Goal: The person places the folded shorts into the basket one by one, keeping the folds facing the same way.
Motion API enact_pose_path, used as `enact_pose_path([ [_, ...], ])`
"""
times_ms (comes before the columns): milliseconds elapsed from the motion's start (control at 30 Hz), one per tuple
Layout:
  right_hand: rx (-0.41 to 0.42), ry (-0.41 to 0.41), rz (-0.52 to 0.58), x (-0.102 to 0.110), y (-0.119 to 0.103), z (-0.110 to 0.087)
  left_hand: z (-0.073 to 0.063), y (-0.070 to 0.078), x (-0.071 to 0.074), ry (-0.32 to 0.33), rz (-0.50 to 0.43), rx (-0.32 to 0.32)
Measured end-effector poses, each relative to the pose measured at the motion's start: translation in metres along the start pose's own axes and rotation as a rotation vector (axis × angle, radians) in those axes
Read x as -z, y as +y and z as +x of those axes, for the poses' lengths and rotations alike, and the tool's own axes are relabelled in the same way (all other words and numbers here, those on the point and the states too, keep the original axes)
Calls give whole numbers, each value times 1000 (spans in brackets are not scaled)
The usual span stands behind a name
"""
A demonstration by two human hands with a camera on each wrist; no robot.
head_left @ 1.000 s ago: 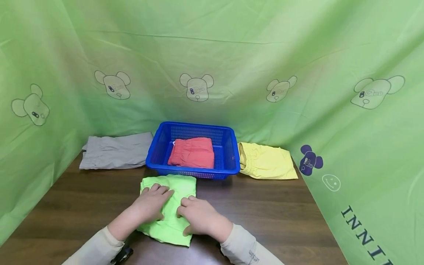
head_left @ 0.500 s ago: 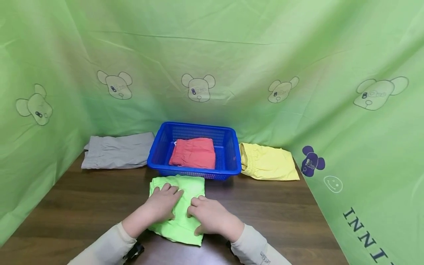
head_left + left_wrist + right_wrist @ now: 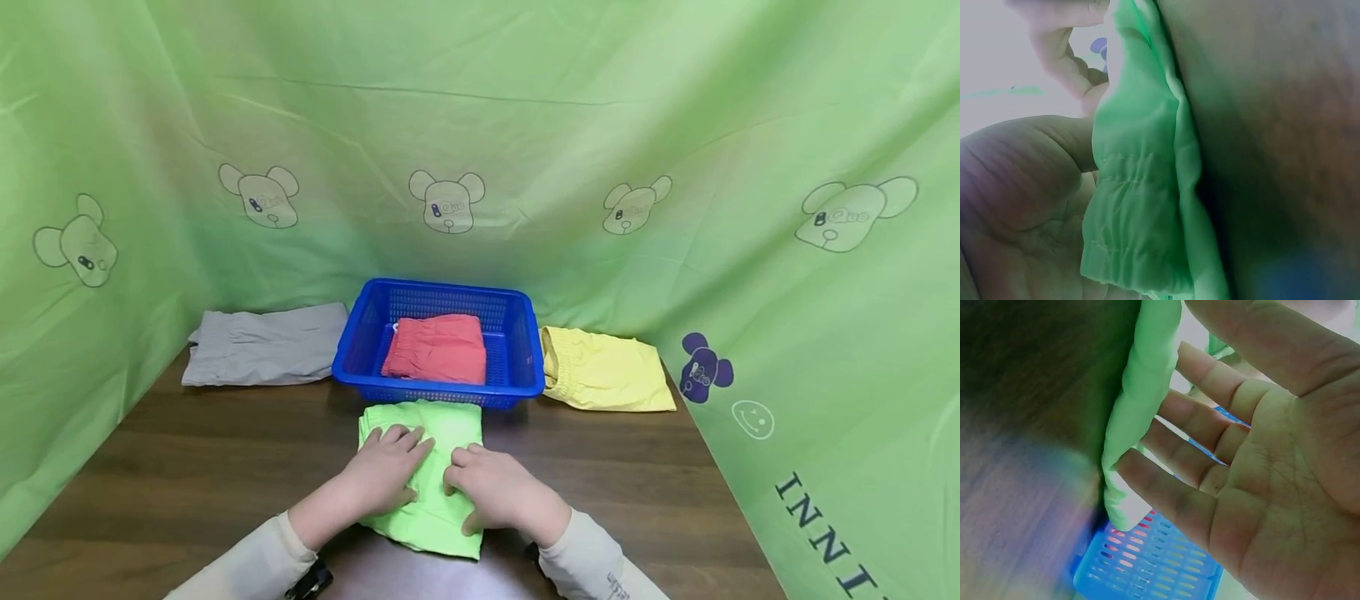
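Bright green folded shorts [image 3: 450, 423] lie on the table just in front of the blue basket. My left hand [image 3: 384, 475] rests on their left part with fingers spread and extended. On the right part, the fingertips of my right hand [image 3: 501, 492] press the cloth, thumb near the right edge. The left wrist view shows a gathered elastic waistband [image 3: 1129, 169] beside the thumb. In the right wrist view, nearly straight fingers [image 3: 1172, 494] touch the rolled green edge [image 3: 1144, 381], and the palm holds nothing. Part of the shorts is hidden under both hands.
A blue plastic basket [image 3: 352, 385] stands at the back, holding folded red shorts [image 3: 438, 350]. Folded grey shorts [image 3: 266, 346] lie left of it, folded yellow shorts [image 3: 611, 371] right of it. A green printed curtain [image 3: 525, 125] encloses the brown wooden table [image 3: 600, 467].
Both hands have slid the green shorts to the right along the table, bringing them more squarely in front of the basket. The basket and the other garments stay in place.
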State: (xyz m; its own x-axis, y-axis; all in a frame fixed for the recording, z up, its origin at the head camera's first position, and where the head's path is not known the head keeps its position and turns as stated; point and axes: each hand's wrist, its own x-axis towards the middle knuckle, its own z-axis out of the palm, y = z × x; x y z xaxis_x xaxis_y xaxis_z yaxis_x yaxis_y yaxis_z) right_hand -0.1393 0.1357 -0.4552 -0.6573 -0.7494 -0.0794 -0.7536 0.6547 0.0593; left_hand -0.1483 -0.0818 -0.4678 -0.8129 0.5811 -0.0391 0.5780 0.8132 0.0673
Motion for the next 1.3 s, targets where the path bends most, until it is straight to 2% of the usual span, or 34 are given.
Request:
enact_pose_path([
  [133,-8,-3,-9,0,-1,0,-2,-1,1,5,-26,-17],
  [367,-36,15,8,-2,-3,2,-4,-12,4,54,-150,-46],
  [533,-17,58,16,-4,-2,4,-5,-22,4,136,-181,-39],
  [667,-8,54,57,0,2,3,-4,-27,10,226,-201,-10],
  [800,-25,55,128,5,9,1,-4,-32,17,269,-241,73],
  [967,-55,100,173,7,14,1,-6,-41,22,267,-277,211],
  [1133,-113,153,202,9,18,0,-10,-48,27,187,-302,336],
  [1300,-254,169,263,15,23,-1,-13,-52,31,76,-314,428],
])
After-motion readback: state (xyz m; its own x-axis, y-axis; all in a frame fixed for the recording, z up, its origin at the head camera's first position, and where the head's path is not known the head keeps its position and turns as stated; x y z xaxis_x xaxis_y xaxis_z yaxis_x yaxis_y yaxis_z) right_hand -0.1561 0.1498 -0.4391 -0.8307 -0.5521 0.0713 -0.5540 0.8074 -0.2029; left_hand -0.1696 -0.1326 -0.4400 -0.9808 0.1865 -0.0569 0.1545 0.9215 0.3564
